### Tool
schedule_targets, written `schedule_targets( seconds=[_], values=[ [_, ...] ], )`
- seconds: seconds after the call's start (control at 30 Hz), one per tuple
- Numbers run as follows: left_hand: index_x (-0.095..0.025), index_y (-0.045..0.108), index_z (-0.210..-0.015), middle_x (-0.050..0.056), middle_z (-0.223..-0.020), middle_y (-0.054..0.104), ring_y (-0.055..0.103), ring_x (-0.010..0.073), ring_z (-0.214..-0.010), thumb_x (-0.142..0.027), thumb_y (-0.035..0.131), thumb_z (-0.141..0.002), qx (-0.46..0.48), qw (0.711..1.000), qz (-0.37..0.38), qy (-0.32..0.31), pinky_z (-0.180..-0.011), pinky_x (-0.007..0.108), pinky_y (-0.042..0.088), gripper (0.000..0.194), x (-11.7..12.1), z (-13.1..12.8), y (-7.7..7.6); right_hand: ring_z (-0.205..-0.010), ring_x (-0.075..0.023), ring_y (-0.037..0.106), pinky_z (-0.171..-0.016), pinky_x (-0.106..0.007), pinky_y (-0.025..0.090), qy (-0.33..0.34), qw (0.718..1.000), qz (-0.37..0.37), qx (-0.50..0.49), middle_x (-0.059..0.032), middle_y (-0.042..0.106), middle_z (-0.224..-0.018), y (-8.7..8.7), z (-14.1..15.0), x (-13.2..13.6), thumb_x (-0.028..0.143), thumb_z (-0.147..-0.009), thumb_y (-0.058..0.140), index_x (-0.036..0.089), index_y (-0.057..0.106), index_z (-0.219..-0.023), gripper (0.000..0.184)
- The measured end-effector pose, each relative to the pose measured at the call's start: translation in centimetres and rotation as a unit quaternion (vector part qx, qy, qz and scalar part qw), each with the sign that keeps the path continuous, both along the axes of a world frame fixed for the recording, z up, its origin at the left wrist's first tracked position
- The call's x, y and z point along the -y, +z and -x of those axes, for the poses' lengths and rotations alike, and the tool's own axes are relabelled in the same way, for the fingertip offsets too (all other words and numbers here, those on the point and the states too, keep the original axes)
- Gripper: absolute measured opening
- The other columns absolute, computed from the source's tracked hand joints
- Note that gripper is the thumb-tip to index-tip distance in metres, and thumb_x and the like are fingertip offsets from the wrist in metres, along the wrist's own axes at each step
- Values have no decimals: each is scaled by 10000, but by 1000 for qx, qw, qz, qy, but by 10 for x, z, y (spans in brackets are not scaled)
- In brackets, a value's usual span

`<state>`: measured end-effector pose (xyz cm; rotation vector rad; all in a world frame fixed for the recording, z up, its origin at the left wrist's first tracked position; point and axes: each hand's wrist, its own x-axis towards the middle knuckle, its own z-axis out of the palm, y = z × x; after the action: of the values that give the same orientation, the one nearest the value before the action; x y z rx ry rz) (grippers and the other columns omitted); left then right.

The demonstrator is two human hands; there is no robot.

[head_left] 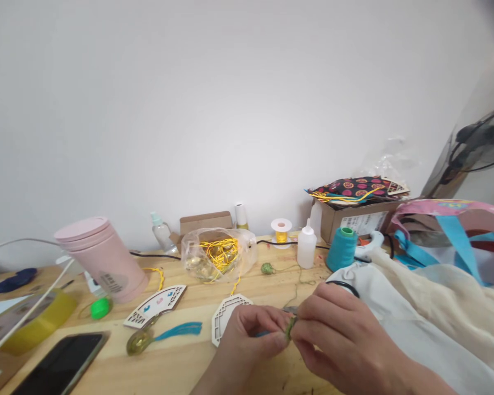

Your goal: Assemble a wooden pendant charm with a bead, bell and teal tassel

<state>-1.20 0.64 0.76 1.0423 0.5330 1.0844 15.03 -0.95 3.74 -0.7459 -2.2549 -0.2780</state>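
Close together over the front of the table, my left hand (257, 334) and my right hand (346, 332) pinch a small bunch of green thread (290, 327) between the fingertips. A grey, metal-looking edge shows beside my right fingertips, too covered to name. Under my left fingers a bit of blue is partly visible. From the held spot a thin strand runs back towards a small green ball of thread (267, 268). Behind my left hand lies an octagonal wooden lattice pendant (226, 315) with a yellow cord, partly covered by the hand.
Left: a fan-shaped pendant (156, 304) with blue tassel (179, 331), a phone (61, 365), yellow tape (41, 321) and a pink tumbler (102, 260). Behind: a bag of yellow cords (218, 255), a white squeeze bottle (307, 247), a teal thread cone (341, 249). Right: white cloth (420, 312).
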Motion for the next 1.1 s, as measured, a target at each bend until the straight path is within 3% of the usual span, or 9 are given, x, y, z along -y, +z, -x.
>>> schedule_targets(
  seconds=[0.3,0.83,1.1],
  values=[
    [-181,655,-477,6,-581,661,593,159,-651,-77,706,-553,-23,1000,14,14,-642,276,426,139,-1,1,-3,-538,-121,363,-487,-284,219,-19,998,-13,59,14,500,-567,-4,-2,1,118,-747,488,173,516,-628,135],
    [-163,667,-493,11,-607,681,600,135,-635,-81,717,-536,-5,999,43,2,-593,226,437,105,-1,-1,-1,-512,-112,370,-460,-248,257,-46,999,-3,1,15,510,-534,-9,3,0,105,-729,492,174,494,-559,183],
    [-162,653,-478,8,-607,677,587,124,-614,-44,706,-531,-20,999,48,14,-574,218,425,139,-1,0,-2,-505,-112,446,-450,-229,330,-14,999,30,-34,-3,560,-545,-3,5,0,72,-732,485,166,570,-623,167]
  ],
)
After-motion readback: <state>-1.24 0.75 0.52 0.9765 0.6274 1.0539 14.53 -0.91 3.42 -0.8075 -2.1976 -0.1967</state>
